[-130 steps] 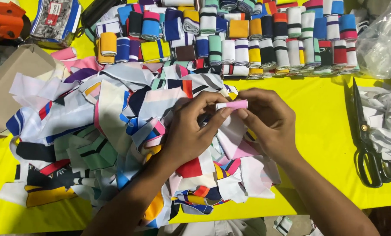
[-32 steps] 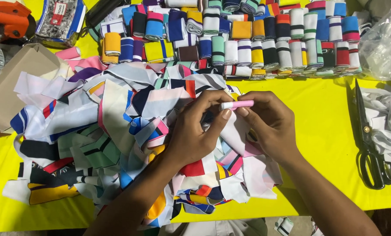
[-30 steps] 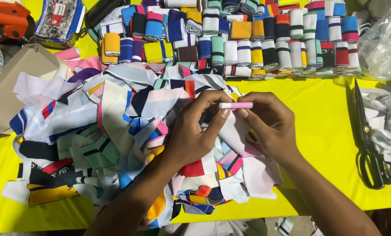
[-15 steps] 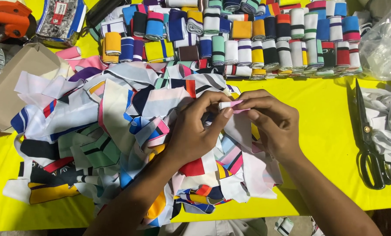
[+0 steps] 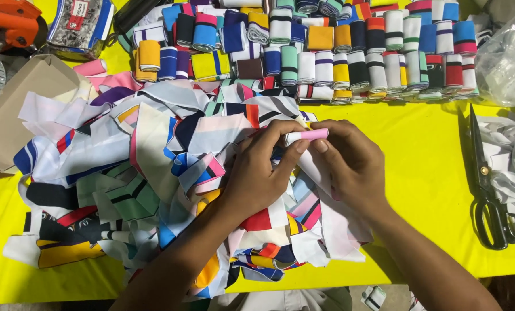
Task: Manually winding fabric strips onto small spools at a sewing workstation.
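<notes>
My left hand (image 5: 261, 173) and my right hand (image 5: 352, 164) meet over a heap of striped, many-coloured fabric strips (image 5: 154, 167) on a yellow table (image 5: 424, 173). Between the fingertips of both hands is a small pink and white roll of fabric (image 5: 306, 136), pinched at each end. A pale strip hangs from the roll down onto the heap under my right palm. Both forearms come in from the bottom edge.
Rows of rolled fabric strips (image 5: 326, 52) line the far side of the table. Black scissors (image 5: 487, 184) lie at the right beside crumpled white scraps (image 5: 513, 155). A brown cardboard box (image 5: 16, 103) and an orange tool (image 5: 13, 23) sit at the far left.
The pink roll has stayed between my fingertips; my right hand's fingers briefly curled over it, then drew back to its end. The heap and my arms have barely shifted.
</notes>
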